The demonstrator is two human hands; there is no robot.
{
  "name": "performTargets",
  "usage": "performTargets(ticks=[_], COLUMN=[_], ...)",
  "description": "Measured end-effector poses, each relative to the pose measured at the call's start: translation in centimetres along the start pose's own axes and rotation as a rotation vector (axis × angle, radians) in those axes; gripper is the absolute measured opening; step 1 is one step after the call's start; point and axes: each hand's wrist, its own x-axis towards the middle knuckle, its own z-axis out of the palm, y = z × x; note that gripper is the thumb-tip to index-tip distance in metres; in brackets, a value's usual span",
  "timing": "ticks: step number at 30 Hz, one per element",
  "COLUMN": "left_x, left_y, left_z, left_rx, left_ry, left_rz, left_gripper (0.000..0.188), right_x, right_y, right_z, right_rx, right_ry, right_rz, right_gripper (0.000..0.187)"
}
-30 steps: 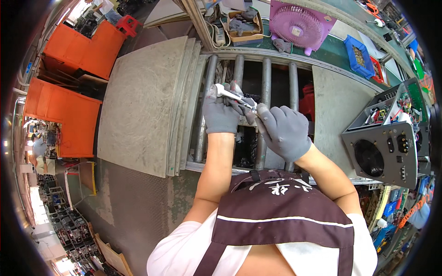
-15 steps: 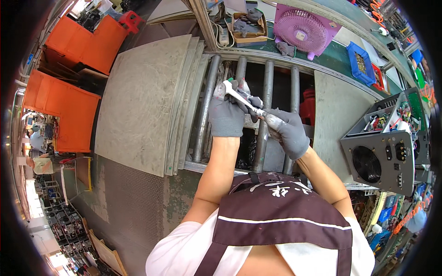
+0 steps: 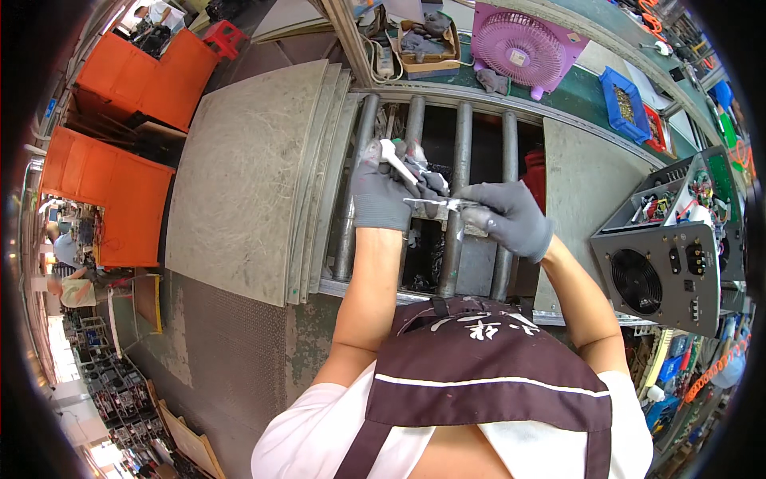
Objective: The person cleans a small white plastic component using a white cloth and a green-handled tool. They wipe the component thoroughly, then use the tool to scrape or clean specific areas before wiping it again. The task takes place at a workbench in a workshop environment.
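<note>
My left hand (image 3: 380,195), in a grey glove smeared white at the fingers, is closed around a white tube-like piece (image 3: 396,162) with a broader rounded end; its exact kind is unclear. My right hand (image 3: 515,221), also gloved in grey, pinches a thin stick (image 3: 429,203) coated in white paste. The stick's free end points left, close below the white piece and near my left palm. Both hands are above the metal rollers (image 3: 463,152) of a roller conveyor. Some of the left fingers are hidden behind the white piece.
Stacked flat boards (image 3: 247,176) stand left of the rollers. A purple fan (image 3: 519,52), a box of gloves (image 3: 428,44) and a blue bin of small parts (image 3: 625,108) sit on the far bench. An open grey electronics case (image 3: 658,275) is at the right.
The stick has come away from the white piece and tilted flatter, lower down. My right hand has shifted slightly right. My left hand has moved a little left with the white piece.
</note>
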Motion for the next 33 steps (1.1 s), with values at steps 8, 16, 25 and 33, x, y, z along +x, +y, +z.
performTargets(ticks=[8,16,25,33], left_x=[-0.7,-0.5,-0.8,-1.7], left_y=[-0.1,-0.3,-0.6,-1.5], left_z=[1.6,1.0,1.3,3.1], left_rx=[-0.18,-0.242,-0.16,-0.042], left_ry=[0.141,0.104,0.166,0.173], left_rz=[-0.041,-0.062,0.101,0.227], left_gripper=[0.042,0.05,0.035,0.029], right_x=[-1.3,-1.0,-0.6,1.3], right_y=[-1.6,-2.2,-2.9,-0.4], right_z=[1.0,1.9,2.8,3.8], right_rx=[-0.086,-0.35,-0.928,-0.881], right_ry=[0.165,0.29,0.358,0.339], right_rz=[-0.098,-0.277,-0.493,-0.394], right_gripper=[0.031,0.029,0.035,0.037])
